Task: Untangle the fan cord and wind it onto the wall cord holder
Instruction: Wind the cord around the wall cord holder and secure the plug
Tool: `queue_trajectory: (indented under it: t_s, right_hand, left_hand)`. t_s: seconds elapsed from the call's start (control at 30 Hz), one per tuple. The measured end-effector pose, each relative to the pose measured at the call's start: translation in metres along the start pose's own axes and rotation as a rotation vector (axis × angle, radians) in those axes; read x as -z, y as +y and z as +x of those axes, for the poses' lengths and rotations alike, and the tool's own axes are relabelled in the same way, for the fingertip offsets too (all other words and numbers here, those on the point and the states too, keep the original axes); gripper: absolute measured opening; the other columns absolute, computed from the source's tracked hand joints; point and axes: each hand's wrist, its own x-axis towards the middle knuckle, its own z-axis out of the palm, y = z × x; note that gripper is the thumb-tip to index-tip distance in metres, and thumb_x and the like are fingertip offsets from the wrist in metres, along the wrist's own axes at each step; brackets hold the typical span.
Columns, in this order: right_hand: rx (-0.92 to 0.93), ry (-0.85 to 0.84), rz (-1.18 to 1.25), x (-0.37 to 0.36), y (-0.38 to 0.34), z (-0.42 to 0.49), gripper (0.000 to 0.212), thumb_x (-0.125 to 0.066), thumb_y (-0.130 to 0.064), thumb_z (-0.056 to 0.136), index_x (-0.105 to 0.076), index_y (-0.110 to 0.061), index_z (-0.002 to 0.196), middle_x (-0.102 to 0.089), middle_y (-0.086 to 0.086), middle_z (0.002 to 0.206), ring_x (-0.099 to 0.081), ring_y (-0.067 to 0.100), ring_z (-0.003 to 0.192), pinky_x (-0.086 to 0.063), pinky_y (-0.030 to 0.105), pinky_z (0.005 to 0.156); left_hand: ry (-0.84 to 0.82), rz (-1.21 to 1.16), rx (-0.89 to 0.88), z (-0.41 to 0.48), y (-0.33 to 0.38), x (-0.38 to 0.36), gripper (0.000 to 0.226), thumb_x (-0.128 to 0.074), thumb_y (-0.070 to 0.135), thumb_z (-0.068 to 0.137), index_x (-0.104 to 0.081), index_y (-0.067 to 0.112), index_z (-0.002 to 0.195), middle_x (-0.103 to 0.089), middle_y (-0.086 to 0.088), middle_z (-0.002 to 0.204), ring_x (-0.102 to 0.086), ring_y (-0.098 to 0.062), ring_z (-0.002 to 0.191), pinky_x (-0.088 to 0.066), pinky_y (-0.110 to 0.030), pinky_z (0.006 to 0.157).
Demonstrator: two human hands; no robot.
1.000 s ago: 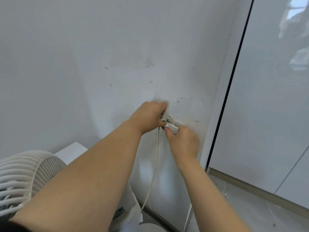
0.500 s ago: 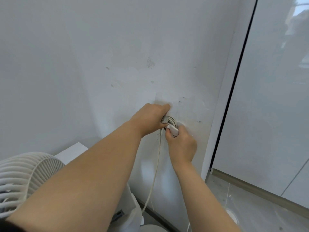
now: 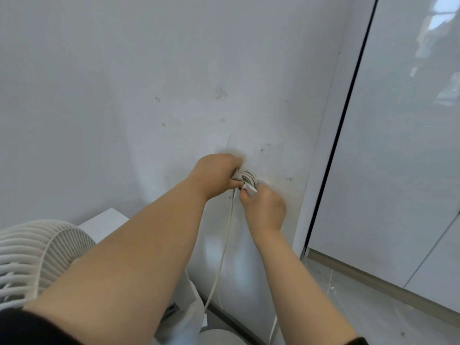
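A white fan cord (image 3: 225, 242) runs up the wall from the floor to a round cord holder (image 3: 249, 177) stuck on the wall, where several turns lie coiled. My left hand (image 3: 216, 175) grips the coil and the cord at the holder's left side. My right hand (image 3: 263, 210) sits just below and to the right, pinching a flat white piece (image 3: 249, 189) at the holder's lower edge. The holder is largely hidden by both hands. The white fan (image 3: 37, 255) stands at the lower left.
A white box top (image 3: 104, 224) shows behind the fan, against the wall. A glossy white panel (image 3: 398, 145) with a dark vertical gap (image 3: 338, 135) fills the right. The grey floor (image 3: 348, 295) and the fan's round base (image 3: 219, 337) lie below.
My left hand has closed further around the coil at the holder. The right hand stays at the white piece. The view has shifted slightly.
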Motion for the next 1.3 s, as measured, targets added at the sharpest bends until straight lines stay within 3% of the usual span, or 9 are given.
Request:
queue_trajectory:
  t_s: [0.2,0.4,0.57,0.67,0.73,0.9,1.07,1.2,1.3]
  right_hand:
    - [0.316,-0.318,-0.275,0.047,0.010,0.015,0.033,-0.055,-0.049,0.088,-0.053,-0.016,0.088,-0.053,0.001,0.079,-0.052,0.024,0.077,-0.035,0.032,0.061]
    - [0.435,-0.195,-0.065,0.087,-0.010,0.035,0.019,-0.054,-0.023,0.092,-0.064,-0.015,0.105,-0.065,0.000,0.091,-0.058,0.018,0.083,-0.045,0.031,0.078]
    - [0.407,-0.319,0.014,0.089,-0.043,0.053,0.020,-0.057,-0.019,0.092,-0.067,-0.010,0.106,-0.067,0.001,0.096,-0.048,0.004,0.058,-0.043,0.023,0.073]
    - [0.389,-0.391,-0.037,0.083,-0.055,0.060,0.019,-0.058,-0.021,0.091,-0.072,-0.008,0.093,-0.064,-0.001,0.071,-0.049,0.005,0.052,-0.046,0.026,0.061]
    - [0.356,-0.445,-0.044,0.079,-0.060,0.063,0.018,-0.062,-0.024,0.088,-0.072,-0.009,0.090,-0.062,-0.001,0.063,-0.052,0.008,0.048,-0.047,0.026,0.056]
    - [0.389,-0.495,-0.131,0.070,-0.065,0.065,0.028,-0.078,-0.028,0.073,-0.067,-0.013,0.095,-0.066,0.002,0.082,-0.058,0.012,0.058,-0.047,0.024,0.058]
    - [0.518,-0.486,-0.241,0.075,-0.066,0.067,0.031,-0.074,-0.023,0.075,-0.067,-0.012,0.103,-0.058,-0.005,0.083,-0.054,0.012,0.084,-0.045,0.025,0.073]
    - [0.611,-0.524,-0.325,0.079,-0.062,0.065,0.030,-0.065,-0.023,0.082,-0.065,-0.015,0.111,-0.061,-0.003,0.092,-0.050,0.011,0.085,-0.038,0.022,0.073]
    - [0.651,-0.520,-0.406,0.078,-0.058,0.064,0.024,-0.066,-0.019,0.080,-0.067,-0.013,0.103,-0.063,0.000,0.092,-0.054,0.017,0.086,-0.039,0.025,0.069]
  left_hand:
    - [-0.030,-0.411,0.248,0.004,-0.001,0.001,0.039,-0.083,0.025,0.066,-0.045,0.019,0.059,-0.043,0.007,0.064,-0.042,-0.015,0.065,-0.031,-0.028,0.057]
    - [-0.086,-0.500,0.279,0.005,-0.005,0.003,0.029,-0.084,0.017,0.066,-0.061,0.004,0.077,-0.050,-0.005,0.073,-0.044,-0.018,0.068,-0.033,-0.026,0.056]
    - [-0.096,-0.404,0.378,0.004,-0.010,0.001,0.042,-0.083,0.041,0.063,-0.062,0.006,0.076,-0.058,-0.006,0.075,-0.050,-0.020,0.069,-0.036,-0.029,0.058]
    - [-0.143,-0.325,0.429,0.005,-0.013,-0.002,0.058,-0.076,0.058,0.063,-0.068,0.008,0.092,-0.068,-0.005,0.093,-0.063,-0.021,0.086,-0.049,-0.034,0.071]
    - [-0.168,-0.282,0.447,0.004,-0.014,-0.002,0.061,-0.071,0.065,0.064,-0.067,0.009,0.090,-0.067,-0.003,0.089,-0.062,-0.021,0.085,-0.047,-0.032,0.067]
    - [-0.201,-0.247,0.477,0.003,-0.013,0.000,0.059,-0.067,0.070,0.065,-0.057,0.012,0.074,-0.055,0.002,0.071,-0.054,-0.019,0.071,-0.035,-0.026,0.054]
    - [-0.214,-0.363,0.451,0.003,-0.015,-0.004,0.053,-0.073,0.057,0.069,-0.049,0.011,0.060,-0.046,0.001,0.061,-0.043,-0.015,0.059,-0.031,-0.025,0.052]
    - [-0.200,-0.398,0.353,0.003,-0.018,-0.008,0.041,-0.080,0.034,0.071,-0.065,0.014,0.104,-0.060,-0.002,0.100,-0.058,-0.019,0.094,-0.048,-0.032,0.082]
    - [-0.163,-0.396,0.329,0.004,-0.015,-0.009,0.033,-0.078,0.027,0.074,-0.065,0.012,0.100,-0.057,0.000,0.094,-0.056,-0.020,0.091,-0.047,-0.031,0.078]
